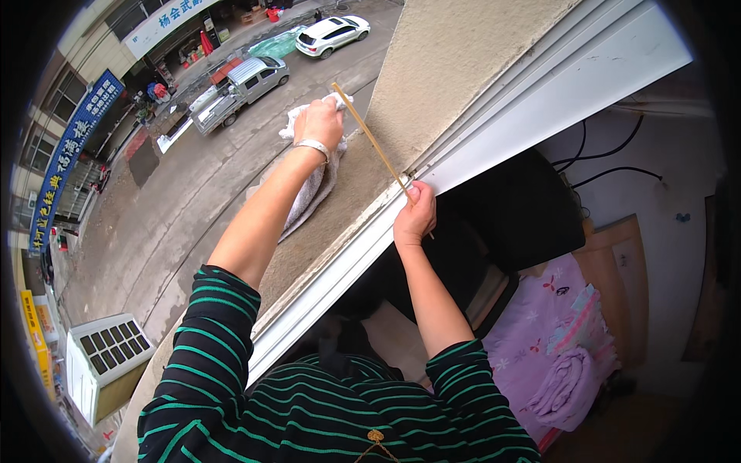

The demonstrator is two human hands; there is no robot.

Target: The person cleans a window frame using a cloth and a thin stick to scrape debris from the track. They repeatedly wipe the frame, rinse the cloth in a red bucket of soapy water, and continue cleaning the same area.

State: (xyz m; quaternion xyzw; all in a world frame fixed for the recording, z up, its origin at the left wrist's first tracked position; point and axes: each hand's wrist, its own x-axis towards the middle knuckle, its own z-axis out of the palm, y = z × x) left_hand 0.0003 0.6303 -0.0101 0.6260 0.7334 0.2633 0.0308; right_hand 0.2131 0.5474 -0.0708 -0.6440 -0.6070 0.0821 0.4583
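My left hand point(320, 125), with a bracelet at its wrist, is closed on a white cloth point(312, 194) outside the window, over the outer ledge; the cloth's lower part hangs down beside the ledge. A thin wooden stick point(373, 140) is held near its lower end by my right hand point(415, 213), right at the corner of the white window frame point(359, 266). It slants up and left across the ledge, and its far tip is beside the cloth at my left hand. Whether tip and cloth touch, I cannot tell.
Beyond the rough ledge point(307, 260) lies a street far below, with a silver pickup truck point(246, 87) and a white car point(334, 36). An air conditioner's outdoor unit point(107, 364) is at lower left. Indoors are a black chair-like object point(521, 208), a pink bedspread point(532, 324) and dark cables point(616, 169).
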